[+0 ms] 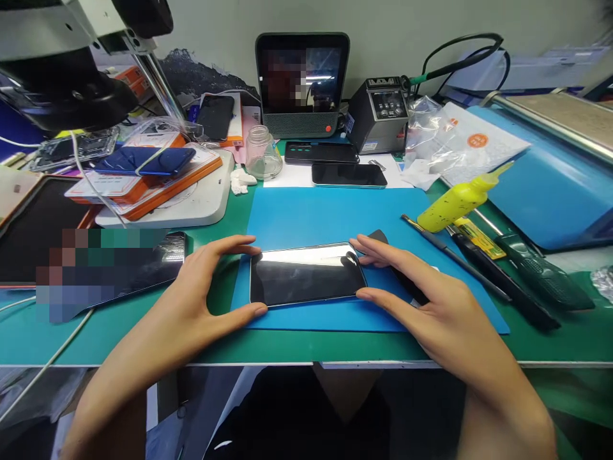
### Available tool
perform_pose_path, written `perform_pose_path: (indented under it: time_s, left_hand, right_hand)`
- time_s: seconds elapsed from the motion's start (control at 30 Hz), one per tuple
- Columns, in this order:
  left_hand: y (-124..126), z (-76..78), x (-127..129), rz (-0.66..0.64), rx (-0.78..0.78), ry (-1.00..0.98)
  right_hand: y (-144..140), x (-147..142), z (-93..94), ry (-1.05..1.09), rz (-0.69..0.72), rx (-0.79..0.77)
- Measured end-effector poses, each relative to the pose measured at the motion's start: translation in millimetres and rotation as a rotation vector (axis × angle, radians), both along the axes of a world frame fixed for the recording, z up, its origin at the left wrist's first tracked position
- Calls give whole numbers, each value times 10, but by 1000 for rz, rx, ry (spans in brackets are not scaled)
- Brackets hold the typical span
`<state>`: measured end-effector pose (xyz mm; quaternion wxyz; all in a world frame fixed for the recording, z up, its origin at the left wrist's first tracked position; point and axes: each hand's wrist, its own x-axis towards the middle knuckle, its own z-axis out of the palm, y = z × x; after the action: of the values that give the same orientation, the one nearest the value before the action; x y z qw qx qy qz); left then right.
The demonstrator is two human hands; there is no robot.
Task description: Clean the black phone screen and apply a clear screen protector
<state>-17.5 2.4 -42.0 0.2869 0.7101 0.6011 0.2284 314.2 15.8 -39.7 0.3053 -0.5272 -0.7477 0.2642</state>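
Note:
A smartphone [306, 281] lies lengthwise on the blue mat [335, 214], its dark glossy screen up and reflecting a bright band of light. My left hand [198, 284] grips its left end, thumb at the near corner and fingertips at the far one. At the other end my right hand [431, 294] holds the near and far corners between thumb and fingers. A dark elongated object [407, 281] lies partly hidden beneath my right hand, and I cannot make out what it is.
To the right lie a yellow squeeze bottle [457, 203], a brush [454, 255] and a green-handled tool [543, 271]. Behind are two dark phones [349, 175], a glass jar [262, 153], a screen device [302, 83] and a soldering station [378, 118]. Stacked boxes [143, 185] stand left, under a microscope [71, 89].

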Motion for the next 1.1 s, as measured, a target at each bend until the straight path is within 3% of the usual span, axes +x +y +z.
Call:
perform_pose_path:
  time_s: [0.23,1.1]
  left_hand:
    - [-18,-66,-14,-9,83,-32]
    - [2,-56,-25,-33,95,56]
  right_hand:
    - [-33,9,-9,-19,-13,-17]
    - [-17,3,-12,-34,0,11]
